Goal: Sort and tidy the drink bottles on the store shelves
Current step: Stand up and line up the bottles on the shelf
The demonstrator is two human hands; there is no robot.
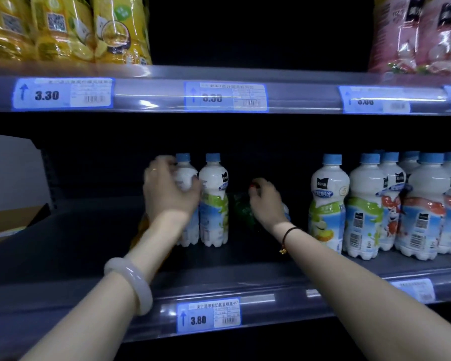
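My left grip (170, 189) clasps a white bottle (186, 175), its twin (214, 201) close at 3 o'clock; my right grip (267, 201) clutches a green bottle (241, 208) (blurred), white row (370, 204) beyond.

Two bare forearms, thick pale translucent stone-like bangle (130, 282) round the forearm behind the left hand (167, 190), thin black cord bracelet (288, 233) with small gold charm (283, 250) just behind the right hand (267, 201)

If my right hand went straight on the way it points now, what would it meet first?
Probably the dark green bottle with a red cap, just beyond the fingertips of the right hand; whether they already touch is unclear in the dark.
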